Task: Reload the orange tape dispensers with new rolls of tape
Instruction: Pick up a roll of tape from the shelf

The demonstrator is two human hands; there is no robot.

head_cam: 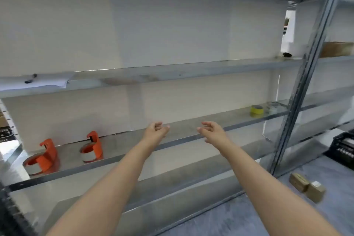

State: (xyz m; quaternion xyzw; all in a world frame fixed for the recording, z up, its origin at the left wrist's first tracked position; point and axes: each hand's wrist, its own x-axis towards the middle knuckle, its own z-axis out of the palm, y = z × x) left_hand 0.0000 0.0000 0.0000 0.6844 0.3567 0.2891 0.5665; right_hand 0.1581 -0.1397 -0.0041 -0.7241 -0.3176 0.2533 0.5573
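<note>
Far left on the metal shelf [134, 156], near its left end, we've got the left orange dispenser [43, 157] close to the front edge and the right orange dispenser [92, 147] a touch further back. Each has a pale roll seated in it and stands where it's easy to grab. Mid-shelf, our left grip [156, 130] and right grip [212, 132] hover over the front edge. Both are released, fingers loosely curled, holding nothing, poised to reach, we reckon. Toward the right end sits a yellow tape roll [257, 110], with what look like clear rolls [274, 105] just beside it. That's likely the fresh stock, well apart from the dispensers, so something has to travel.
</note>
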